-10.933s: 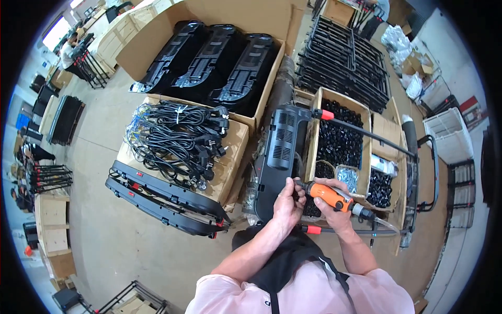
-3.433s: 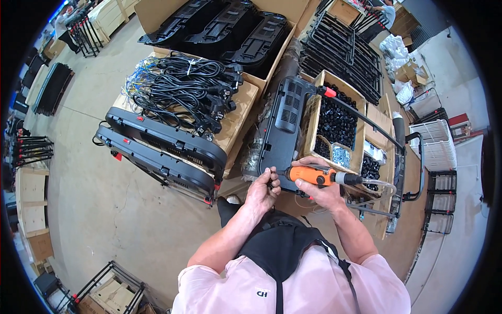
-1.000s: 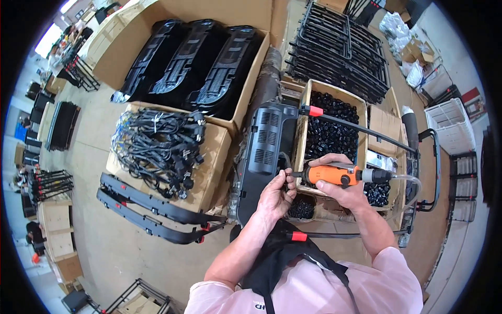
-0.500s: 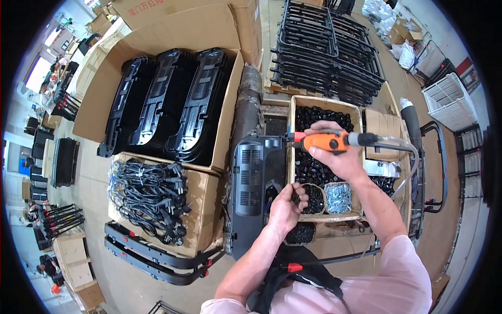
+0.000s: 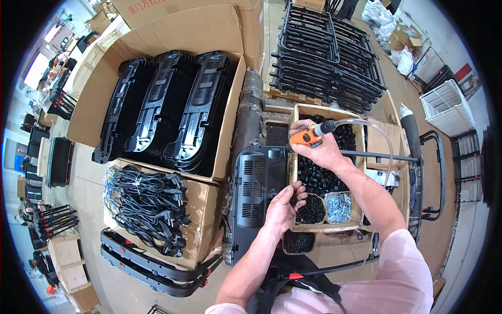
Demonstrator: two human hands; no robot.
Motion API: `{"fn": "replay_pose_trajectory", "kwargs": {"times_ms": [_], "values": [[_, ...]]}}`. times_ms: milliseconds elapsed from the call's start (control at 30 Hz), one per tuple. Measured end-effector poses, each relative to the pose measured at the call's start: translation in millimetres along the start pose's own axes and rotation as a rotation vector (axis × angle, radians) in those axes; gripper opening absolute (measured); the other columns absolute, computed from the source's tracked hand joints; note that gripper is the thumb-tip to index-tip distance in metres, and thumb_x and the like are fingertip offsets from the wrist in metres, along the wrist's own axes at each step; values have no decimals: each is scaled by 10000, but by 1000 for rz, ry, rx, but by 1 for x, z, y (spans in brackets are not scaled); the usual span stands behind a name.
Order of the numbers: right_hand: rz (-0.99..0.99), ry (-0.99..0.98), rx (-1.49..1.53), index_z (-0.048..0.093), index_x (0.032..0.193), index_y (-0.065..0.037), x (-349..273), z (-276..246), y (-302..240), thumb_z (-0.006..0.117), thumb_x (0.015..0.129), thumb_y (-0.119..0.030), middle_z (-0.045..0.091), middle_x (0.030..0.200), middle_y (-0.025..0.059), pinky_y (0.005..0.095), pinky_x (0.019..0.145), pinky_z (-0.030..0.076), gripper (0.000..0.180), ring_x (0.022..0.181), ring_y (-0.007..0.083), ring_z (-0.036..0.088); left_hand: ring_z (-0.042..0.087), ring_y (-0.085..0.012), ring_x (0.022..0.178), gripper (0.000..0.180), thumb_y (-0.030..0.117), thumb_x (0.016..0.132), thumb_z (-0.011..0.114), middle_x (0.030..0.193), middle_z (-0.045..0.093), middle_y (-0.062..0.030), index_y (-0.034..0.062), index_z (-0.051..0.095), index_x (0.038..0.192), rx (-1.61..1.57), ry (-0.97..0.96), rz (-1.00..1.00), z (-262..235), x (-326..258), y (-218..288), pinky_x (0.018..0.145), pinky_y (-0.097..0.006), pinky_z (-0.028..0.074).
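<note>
One row of red printing (image 5: 146, 6) on carton (image 5: 183, 6) | right hand (image 5: 318, 149) clasps orange driver (image 5: 305, 138) | left hand (image 5: 284, 209) half-curled, contents unclear

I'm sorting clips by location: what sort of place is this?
Probably a factory assembly area: an orange power tool in the right hand, stacked black frames and a carton of black covers.

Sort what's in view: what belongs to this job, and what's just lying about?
Seemingly in use:
orange power tool, in the right hand
black vented cover, beside the left hand

Seemingly lying about:
black cables
stacked black frames
white crate
</note>
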State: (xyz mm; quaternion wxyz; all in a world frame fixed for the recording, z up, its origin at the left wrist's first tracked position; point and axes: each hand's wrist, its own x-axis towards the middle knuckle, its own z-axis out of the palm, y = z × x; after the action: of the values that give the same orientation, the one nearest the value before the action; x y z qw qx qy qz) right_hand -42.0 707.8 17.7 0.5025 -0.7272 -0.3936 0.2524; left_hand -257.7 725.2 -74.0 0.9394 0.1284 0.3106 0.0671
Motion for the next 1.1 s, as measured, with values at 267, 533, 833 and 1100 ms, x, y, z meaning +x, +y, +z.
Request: {"fn": "replay_pose_trajectory", "kwargs": {"times_ms": [267,533,833,1100], "values": [[-12,-124,-184,727,1083,-67,16,1,-13,824,808,-123,722,963,28,313,844,566,297,901,134,685,638,-126,834,309,182,1066,653,980,669,-20,6,686,1318,67,34,89,-8,26,6,752,-268,571],[-40,-134,-176,725,1090,-56,14,1,-8,823,810,-104,715,964,28,299,838,558,300,896,129,676,663,-145,813,249,181,1044,687,942,685,-29,3,699,1217,-61,80,170,-4,34,13,742,-287,616],[-2,-37,-17,696,1224,-32,5,9,-18,816,820,-126,762,1112,90,316,961,567,432,1030,155,714,593,-95,693,279,362,1079,627,826,641,34,92,698,1072,-256,207,105,8,64,23,593,-215,506],[-1,-156,212,614,1315,-15,-12,1,-42,847,850,-122,727,1231,149,395,1053,556,531,1166,210,690,533,-98,710,237,350,1112,552,829,575,43,123,622,1107,-608,56,188,14,83,46,600,-227,481]]}}
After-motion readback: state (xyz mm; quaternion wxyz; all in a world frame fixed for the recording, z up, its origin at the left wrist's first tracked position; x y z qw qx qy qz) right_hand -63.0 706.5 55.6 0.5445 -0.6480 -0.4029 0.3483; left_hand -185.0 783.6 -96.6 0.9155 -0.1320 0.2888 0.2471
